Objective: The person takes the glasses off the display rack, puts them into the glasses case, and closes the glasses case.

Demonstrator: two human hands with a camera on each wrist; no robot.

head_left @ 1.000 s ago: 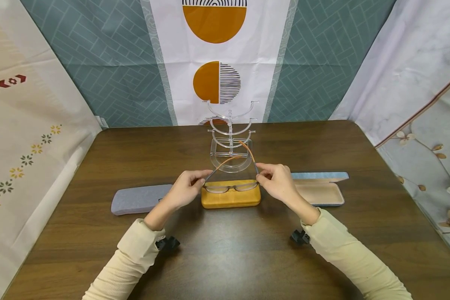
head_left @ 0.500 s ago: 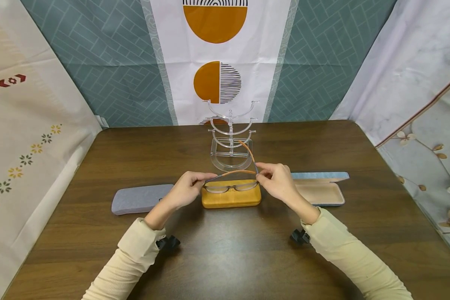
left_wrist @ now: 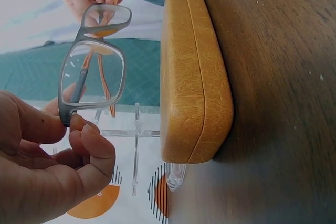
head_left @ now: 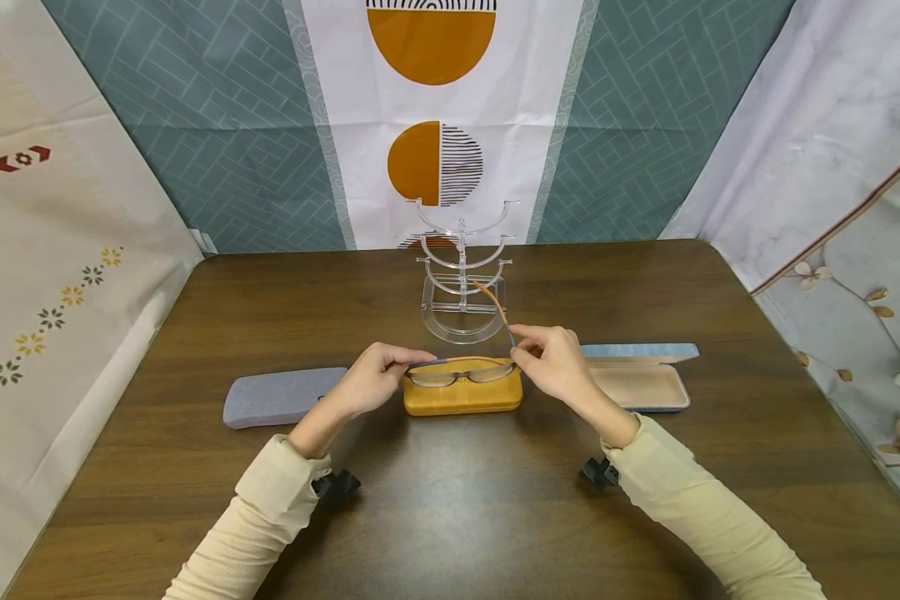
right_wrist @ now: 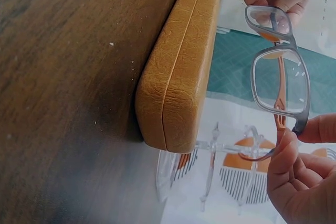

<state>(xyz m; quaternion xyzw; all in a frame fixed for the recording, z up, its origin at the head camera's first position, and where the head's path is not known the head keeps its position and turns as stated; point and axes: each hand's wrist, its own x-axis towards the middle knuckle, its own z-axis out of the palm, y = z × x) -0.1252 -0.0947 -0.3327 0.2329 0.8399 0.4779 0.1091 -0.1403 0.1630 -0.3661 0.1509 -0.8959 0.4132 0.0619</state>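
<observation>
My left hand (head_left: 375, 377) and right hand (head_left: 551, 358) hold a pair of glasses (head_left: 462, 376) by its two front corners, above a closed mustard-yellow glasses case (head_left: 461, 402). The glasses have a grey front and orange-tipped temples. In the head view, the left temple lies folded across behind the lenses, while the right one points back toward the stand. In the left wrist view, thumb and fingers pinch the glasses (left_wrist: 81, 35) at the hinge corner, apart from the case. The right wrist view shows the right thumb and fingers (right_wrist: 286, 150) pinching the other corner.
Behind the yellow case stands a clear tiered glasses stand (head_left: 462, 267). A closed grey-lavender case (head_left: 277, 400) lies to the left, partly behind the left hand. To the right, a light-blue case (head_left: 641, 387) lies open, showing its beige lining.
The left temple has swung inward, from pointing back to lying folded along the lenses. The right temple still extends back, and both hands have stayed nearly in place.
</observation>
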